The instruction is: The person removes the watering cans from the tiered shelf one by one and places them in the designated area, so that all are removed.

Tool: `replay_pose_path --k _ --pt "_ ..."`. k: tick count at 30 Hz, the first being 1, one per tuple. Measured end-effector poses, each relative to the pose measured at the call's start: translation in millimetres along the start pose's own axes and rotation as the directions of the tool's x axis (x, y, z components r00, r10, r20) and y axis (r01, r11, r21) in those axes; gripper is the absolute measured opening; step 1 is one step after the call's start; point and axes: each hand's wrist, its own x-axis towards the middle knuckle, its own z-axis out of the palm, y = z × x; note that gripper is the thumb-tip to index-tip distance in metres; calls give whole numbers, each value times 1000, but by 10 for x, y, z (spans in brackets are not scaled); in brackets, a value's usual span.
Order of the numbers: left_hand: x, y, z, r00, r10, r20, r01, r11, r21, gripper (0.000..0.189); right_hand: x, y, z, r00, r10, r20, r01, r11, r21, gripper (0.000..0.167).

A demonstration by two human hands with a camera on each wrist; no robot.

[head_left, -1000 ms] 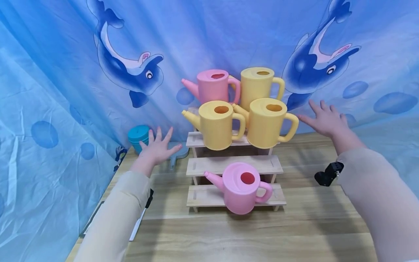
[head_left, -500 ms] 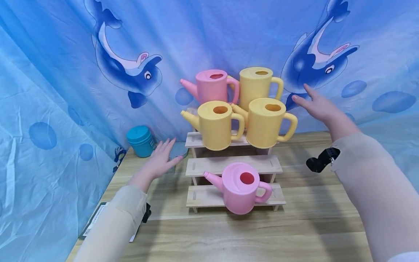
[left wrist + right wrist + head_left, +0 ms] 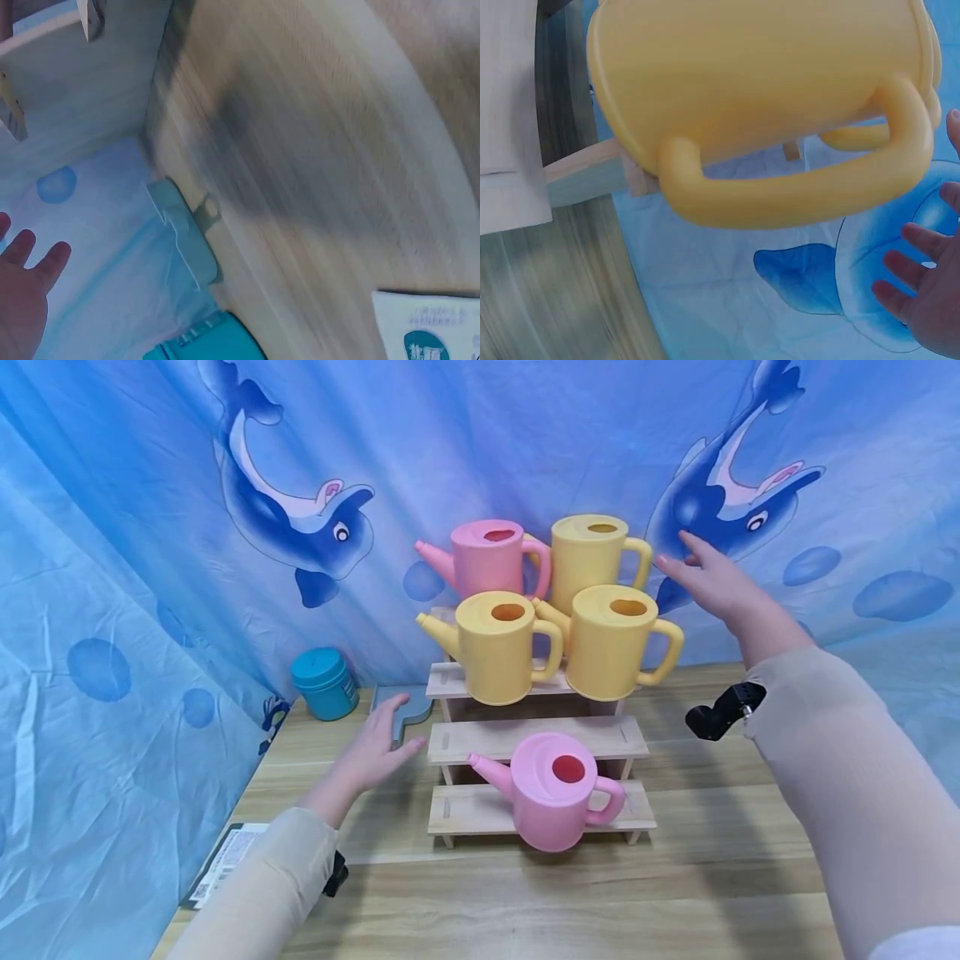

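In the head view, my left hand [image 3: 375,747] hovers left of the wooden step shelf [image 3: 536,739], fingers extended and holding nothing. My right hand [image 3: 712,581], its fingers loosely extended, is in the air just right of the yellow watering can at back right [image 3: 588,556]. A second yellow watering can [image 3: 609,647] stands before that one; its handle [image 3: 795,199] fills much of the right wrist view, apart from my fingers [image 3: 922,244]. Beside it sits another yellow watering can [image 3: 495,656], with a pink watering can [image 3: 487,556] behind. One more pink watering can [image 3: 551,802] rests on the lowest step.
A teal tub [image 3: 325,683] and a grey-blue dustpan-like piece [image 3: 408,706] lie at the back left of the wooden table [image 3: 480,902]. A printed sheet [image 3: 225,864] lies at the left edge. Blue dolphin-print curtain [image 3: 450,435] hangs behind and along the sides.
My right hand has moved up and left, closer to the yellow watering cans. My left hand has come lower and slightly right, its spread fingers drawing together. The watering cans have stayed put.
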Motion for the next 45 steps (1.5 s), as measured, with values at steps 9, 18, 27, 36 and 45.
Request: replay_pose_path --k 9,18,27,36,45 --pt "-173 81 224 998 -42 -47 20 922 -387 58 38 -125 0 1000 -9 -7 9 1000 24 86" --pt "-374 18 473 993 -117 6 102 833 -543 54 69 -247 36 1000 -8 -23 8 1000 25 86" --pt "-545 -81 657 980 -170 103 198 788 -583 46 75 -299 35 1000 -18 -20 18 1000 18 84" --pt "-589 -109 714 979 -131 154 195 815 -546 46 93 -371 9 999 -14 -29 14 1000 24 83" --pt "-637 -118 787 986 -59 155 132 844 -520 39 157 -508 104 998 -50 -26 51 996 69 80"
